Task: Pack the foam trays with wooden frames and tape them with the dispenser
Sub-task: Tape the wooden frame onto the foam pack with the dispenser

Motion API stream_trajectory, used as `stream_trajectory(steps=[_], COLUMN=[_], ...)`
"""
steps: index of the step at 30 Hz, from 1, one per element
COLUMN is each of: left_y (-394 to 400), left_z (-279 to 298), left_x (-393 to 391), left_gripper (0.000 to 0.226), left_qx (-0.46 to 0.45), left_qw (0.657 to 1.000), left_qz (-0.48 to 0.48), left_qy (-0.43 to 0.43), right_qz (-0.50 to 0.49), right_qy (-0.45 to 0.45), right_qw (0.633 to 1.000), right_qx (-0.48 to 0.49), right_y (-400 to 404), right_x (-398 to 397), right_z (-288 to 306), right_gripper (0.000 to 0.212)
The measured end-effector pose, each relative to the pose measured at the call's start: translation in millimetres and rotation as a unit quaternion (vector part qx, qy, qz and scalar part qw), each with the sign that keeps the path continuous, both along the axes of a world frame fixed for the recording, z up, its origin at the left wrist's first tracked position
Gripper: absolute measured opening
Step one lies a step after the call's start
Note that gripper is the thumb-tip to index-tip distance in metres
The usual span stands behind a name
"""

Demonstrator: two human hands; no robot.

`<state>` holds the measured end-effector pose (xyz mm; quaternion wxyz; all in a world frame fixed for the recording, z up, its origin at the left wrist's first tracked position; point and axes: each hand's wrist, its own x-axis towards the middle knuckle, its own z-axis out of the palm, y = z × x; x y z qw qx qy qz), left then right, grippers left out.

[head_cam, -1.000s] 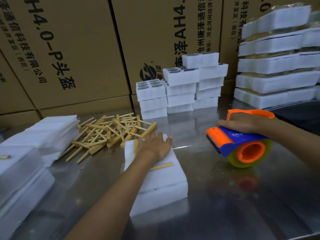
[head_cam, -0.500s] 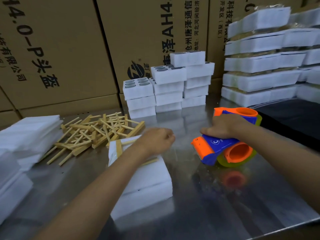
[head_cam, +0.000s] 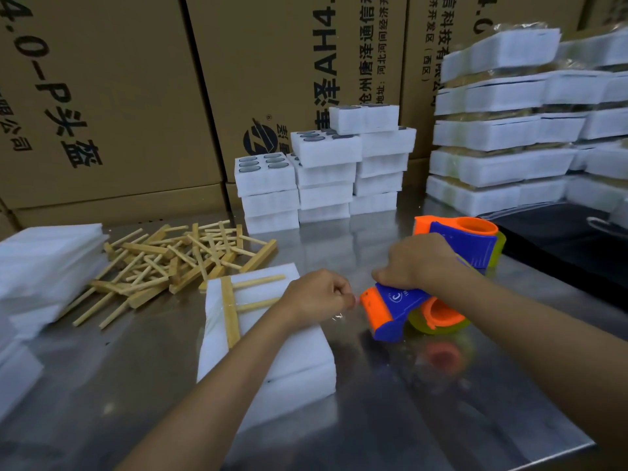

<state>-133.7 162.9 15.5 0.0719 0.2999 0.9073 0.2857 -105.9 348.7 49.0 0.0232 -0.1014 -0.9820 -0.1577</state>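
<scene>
The right hand (head_cam: 416, 263) holds the tape dispenser (head_cam: 421, 300) low over the shiny table (head_cam: 424, 402). The left hand (head_cam: 317, 295), curled over the stacked foam trays (head_cam: 282, 362) with wooden sticks (head_cam: 231, 311) on top, pinches the clear tape end (head_cam: 339, 316).

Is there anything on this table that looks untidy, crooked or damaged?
Nothing looks damaged. The wooden sticks lie in a loose, crisscrossed heap beside the foam block, not in a neat pile. The wrapped foam stack at the far right leans, its top layers tilted. The small foam trays stand slightly uneven.
</scene>
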Motion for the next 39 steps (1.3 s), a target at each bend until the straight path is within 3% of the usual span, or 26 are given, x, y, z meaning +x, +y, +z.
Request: stream_trajectory(steps=[12,18,20,22,23,31,39], left_y=[0.7,2.1,-0.5,-5.2,-7.4,-11.3,-12.1], left_z=[0.1,1.3,4.1,5.8,7.1,11.9,10.2], left_x=[3.8,8.4,7.8,4.9,4.8,1.7,-0.6], left_gripper=[0.011,0.013,0.020,0.023,0.022,0.011,0.018], left_qx=[-0.102,-0.102,-0.001,0.169,0.211,0.308,0.324], left_qw=[0.993,0.992,0.999,0.983,0.973,0.940,0.934], left_qz=[-0.030,-0.054,-0.043,-0.009,-0.006,-0.034,-0.022], left_qy=[0.045,0.043,0.004,-0.072,-0.094,-0.147,-0.148], right_qz=[0.015,-0.004,-0.008,-0.006,-0.003,-0.031,-0.039], right_qy=[-0.020,-0.038,-0.037,-0.033,-0.031,0.032,0.258], right_qw=[0.992,0.991,0.991,0.990,0.990,0.997,0.965], right_qx=[0.125,0.132,0.132,0.137,0.137,0.064,0.011], right_y=[-37.9,-43.0,-45.0,-46.7,-47.2,-46.4,-12.8], right_x=[1.8,2.4,3.0,3.1,3.4,14.5,46.6], right_z=[-15.9,-16.1,-15.2,-13.5,-13.0,-11.0,-22.2], right_gripper=[0.040,0.035,0.034,0.035,0.036,0.038,0.061])
